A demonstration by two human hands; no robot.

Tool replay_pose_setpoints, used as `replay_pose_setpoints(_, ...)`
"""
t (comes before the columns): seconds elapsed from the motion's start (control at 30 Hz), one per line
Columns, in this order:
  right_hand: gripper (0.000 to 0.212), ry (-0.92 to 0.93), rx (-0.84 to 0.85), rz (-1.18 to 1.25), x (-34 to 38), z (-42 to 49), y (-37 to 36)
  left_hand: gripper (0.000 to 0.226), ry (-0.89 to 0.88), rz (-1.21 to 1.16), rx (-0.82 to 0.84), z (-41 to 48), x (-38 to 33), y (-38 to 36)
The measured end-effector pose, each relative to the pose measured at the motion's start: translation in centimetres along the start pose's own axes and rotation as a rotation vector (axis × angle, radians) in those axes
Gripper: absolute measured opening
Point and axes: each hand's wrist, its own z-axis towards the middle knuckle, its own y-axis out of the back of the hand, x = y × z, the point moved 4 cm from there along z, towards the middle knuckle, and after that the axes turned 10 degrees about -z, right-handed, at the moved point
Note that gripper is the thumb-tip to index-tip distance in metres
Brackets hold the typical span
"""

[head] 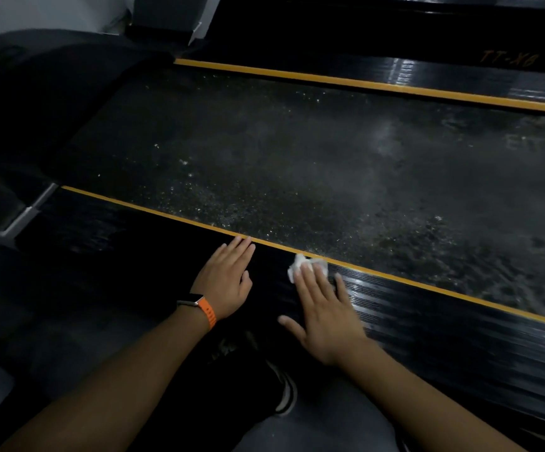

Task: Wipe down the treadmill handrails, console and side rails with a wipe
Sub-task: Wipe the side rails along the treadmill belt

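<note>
The right hand [323, 314] lies flat on the near rail [427, 308], its fingers [312, 282] straight and spread, pressing the wipe [297, 265] down rather than gripping it. This probably lets the palm's weight drive the wipe along the ribbed surface. The wipe sits crumpled under the fingertips, just beside the yellow stripe [395, 282] at the edge of the belt [297, 158]. The left hand [225, 278] rests open and empty on the same rail, apparently as a brace for the crouch. Counted: one wipe, two hands, two rails including the far rail [395, 71], two yellow stripes, one belt, one watch [199, 305] and one shoe [286, 389].
</note>
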Motion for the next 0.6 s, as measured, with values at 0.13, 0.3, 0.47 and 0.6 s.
replay_pose_setpoints(0.13, 0.091, 0.035, 0.033, 0.032, 0.7, 2.8, 0.8, 0.068, 0.018, 0.011, -0.008, -0.1, -0.7, -0.3)
replay_pose_setpoints(0.3, 0.089, -0.098, -0.017, -0.021, -4.5, -2.5, -1.3, 0.069, -0.063, -0.009, 0.031, 0.0, -4.5, -1.5)
replay_pose_setpoints(0.47, 0.091, -0.154, 0.004, -0.035, -7.4, -6.1, -1.9, 0.069, -0.124, -0.017, 0.051, 0.6, -8.0, -2.9)
replay_pose_setpoints(0.6, 0.096, -0.139, 0.022, -0.005, -4.6, -4.1, -1.5, 0.069, -0.135, -0.021, 0.054, 0.6, -7.7, -2.8)
